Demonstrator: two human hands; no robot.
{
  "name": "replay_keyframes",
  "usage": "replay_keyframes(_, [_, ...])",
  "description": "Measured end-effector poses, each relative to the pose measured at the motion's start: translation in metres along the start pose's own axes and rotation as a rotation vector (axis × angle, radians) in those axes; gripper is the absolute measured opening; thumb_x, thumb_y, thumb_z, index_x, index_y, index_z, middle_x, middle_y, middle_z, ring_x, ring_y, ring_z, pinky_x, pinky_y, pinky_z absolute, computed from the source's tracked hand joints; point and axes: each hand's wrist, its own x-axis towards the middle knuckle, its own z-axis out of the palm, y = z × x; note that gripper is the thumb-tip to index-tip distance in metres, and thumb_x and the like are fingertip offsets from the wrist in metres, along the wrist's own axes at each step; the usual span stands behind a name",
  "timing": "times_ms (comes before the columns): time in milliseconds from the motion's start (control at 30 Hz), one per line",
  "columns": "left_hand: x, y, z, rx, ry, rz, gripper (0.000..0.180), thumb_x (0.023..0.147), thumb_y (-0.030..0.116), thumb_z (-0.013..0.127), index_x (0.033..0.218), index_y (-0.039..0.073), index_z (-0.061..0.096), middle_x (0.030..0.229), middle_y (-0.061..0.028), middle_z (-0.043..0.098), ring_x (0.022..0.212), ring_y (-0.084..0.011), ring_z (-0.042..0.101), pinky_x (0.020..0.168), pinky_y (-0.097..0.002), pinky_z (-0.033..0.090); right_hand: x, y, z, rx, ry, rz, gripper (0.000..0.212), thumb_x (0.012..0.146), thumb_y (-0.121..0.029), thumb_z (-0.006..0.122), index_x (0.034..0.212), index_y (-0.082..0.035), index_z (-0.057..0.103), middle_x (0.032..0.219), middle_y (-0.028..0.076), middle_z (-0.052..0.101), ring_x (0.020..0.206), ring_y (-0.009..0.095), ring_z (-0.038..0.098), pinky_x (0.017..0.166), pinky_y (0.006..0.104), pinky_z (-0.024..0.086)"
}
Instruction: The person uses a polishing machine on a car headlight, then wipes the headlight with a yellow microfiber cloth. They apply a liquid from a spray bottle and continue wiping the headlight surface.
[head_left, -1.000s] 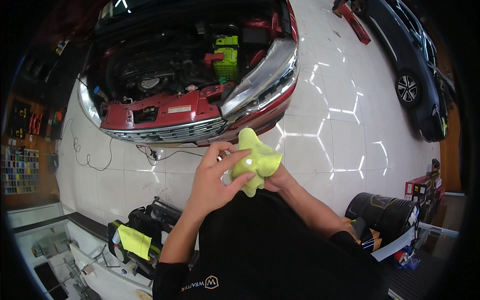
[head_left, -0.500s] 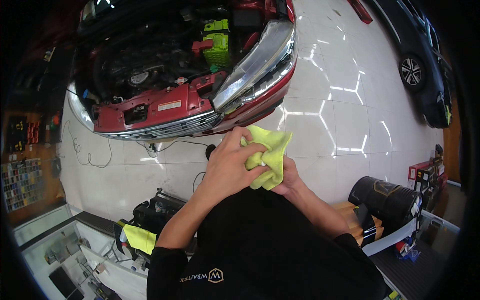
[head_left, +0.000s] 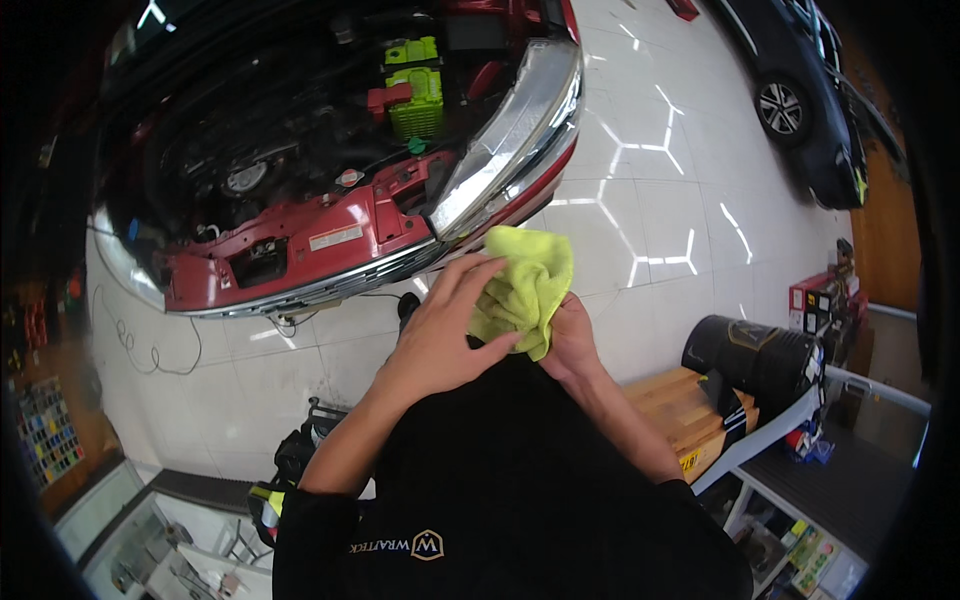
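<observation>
A crumpled yellow-green microfiber cloth [head_left: 530, 285] is held up in front of my chest. My right hand [head_left: 572, 345] is closed on its right lower side, with part of the fingers hidden behind the fabric. On the other side is my left hand [head_left: 435, 335], fingers stretched out and thumb apart, touching the cloth's left edge. Just beyond both hands stands a red car with its engine bay exposed; its clear headlight [head_left: 510, 140] is the part nearest the cloth. The red front panel [head_left: 340, 235] and chrome grille [head_left: 330, 285] lie farther left.
A yellow-green battery cover [head_left: 415, 105] shows in the engine bay. A thin cable [head_left: 150, 365] lies on the shiny tiled floor [head_left: 640, 300]. To my right are a black drum [head_left: 745, 350] and a wooden crate [head_left: 665, 410]. A dark car [head_left: 810, 90] stands at far right.
My left fingers have straightened and spread from their pinch on the cloth. The small white thing by those fingers is out of sight. The view has shifted, moving the car slightly left and down.
</observation>
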Motion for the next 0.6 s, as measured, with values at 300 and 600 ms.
replay_keyframes(300, [-0.007, -0.005, -0.028, 0.061, 0.022, 0.347, 0.059, 0.081, 0.026, 0.082, 0.132, 0.008, 0.058, 0.114, -0.0130, 0.059, 0.103, -0.0326, 0.062, 0.087, -0.0404, 0.053, 0.005, 0.027, 0.041, 0.162, 0.024, -0.086, 0.052, 0.107, -0.030, 0.048, 0.150, -0.002, 0.041, 0.144, 0.018, 0.053, 0.131, 0.030, 0.054, 0.110, 0.0449, 0.046])
replay_keyframes(600, [0.017, -0.023, 0.019, 0.068, -0.097, 0.439, 0.024, 0.084, 0.010, 0.074, 0.106, 0.004, 0.067, 0.090, -0.0094, 0.058, 0.082, -0.0278, 0.064, 0.071, -0.0386, 0.054, 0.018, 0.049, 0.026, 0.245, 0.231, -0.228, 0.043, 0.104, -0.022, 0.054, 0.141, 0.000, 0.048, 0.133, 0.016, 0.060, 0.116, 0.028, 0.064, 0.100, 0.0427, 0.054])
